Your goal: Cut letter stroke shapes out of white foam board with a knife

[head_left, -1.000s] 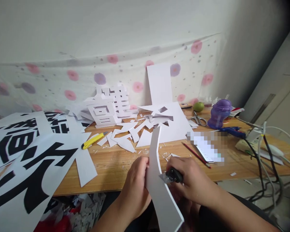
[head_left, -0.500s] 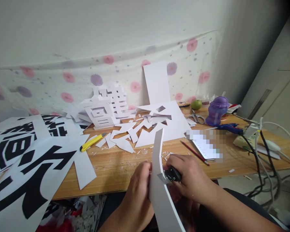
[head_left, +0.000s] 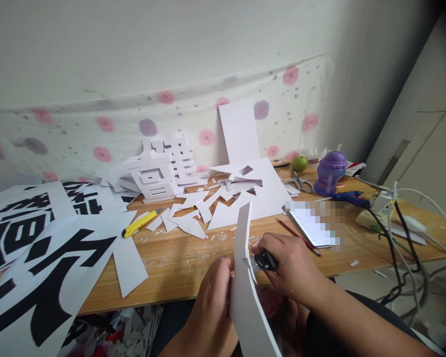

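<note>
My left hand [head_left: 215, 302] is closed on a curved strip of white foam board [head_left: 244, 243], which stands on edge in front of me. On the other side my right hand [head_left: 288, 263] grips a utility knife [head_left: 266, 260] with a black handle. Its blade meets the strip's right edge, where a thin sliver curls away. Most of my left fingers are hidden behind the board. A yellow utility knife [head_left: 141, 223] lies on the desk to the left.
White offcuts [head_left: 188, 220] and cut-out board characters [head_left: 154, 176] lie and stand on the wooden desk [head_left: 182, 267]. Sheets with black characters [head_left: 55, 277] cover the left. On the right are a pencil [head_left: 299, 237], phone [head_left: 312, 225], scissors [head_left: 302, 184], purple bottle [head_left: 330, 173] and cables [head_left: 396, 243].
The blade has moved slightly up along the strip's edge, and a thin sliver now stands away from it. My left hand keeps its hold. The view has shifted a little.
</note>
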A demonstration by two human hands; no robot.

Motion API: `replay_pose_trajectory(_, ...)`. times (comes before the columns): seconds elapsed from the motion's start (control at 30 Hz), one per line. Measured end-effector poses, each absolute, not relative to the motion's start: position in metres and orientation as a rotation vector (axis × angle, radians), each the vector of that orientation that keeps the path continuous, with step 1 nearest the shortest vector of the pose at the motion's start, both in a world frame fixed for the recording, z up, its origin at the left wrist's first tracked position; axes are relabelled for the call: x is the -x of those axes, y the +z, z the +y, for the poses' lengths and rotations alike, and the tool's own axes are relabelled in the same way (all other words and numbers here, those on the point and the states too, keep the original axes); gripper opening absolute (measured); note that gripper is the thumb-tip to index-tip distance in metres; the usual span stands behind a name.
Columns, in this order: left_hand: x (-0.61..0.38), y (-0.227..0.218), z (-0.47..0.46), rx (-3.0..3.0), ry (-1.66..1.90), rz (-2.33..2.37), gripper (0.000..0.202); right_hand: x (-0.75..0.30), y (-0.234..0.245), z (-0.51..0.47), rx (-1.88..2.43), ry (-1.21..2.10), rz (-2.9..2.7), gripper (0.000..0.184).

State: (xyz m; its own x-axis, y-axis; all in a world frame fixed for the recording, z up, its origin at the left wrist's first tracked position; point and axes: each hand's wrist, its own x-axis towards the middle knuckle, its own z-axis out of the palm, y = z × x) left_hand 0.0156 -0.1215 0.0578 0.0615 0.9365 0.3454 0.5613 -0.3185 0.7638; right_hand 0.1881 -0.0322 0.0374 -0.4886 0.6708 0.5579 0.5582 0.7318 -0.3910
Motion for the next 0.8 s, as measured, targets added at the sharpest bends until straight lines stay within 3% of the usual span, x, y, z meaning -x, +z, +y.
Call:
replay_pose_trajectory(0.2, -0.016, 0.057, -0.120, -1.897, 1.045, 1.527, 0.013, -0.189, 0.036, -0.030, 0.944, 0.126, -2.207, 0.014)
replay_pose_trajectory(0.8, -0.012, 0.046, -0.119, -1.922, 1.145, 1.541, 0.008, -0.194, 0.035, -0.021, 1.097, -0.004, -2.221, 0.010)
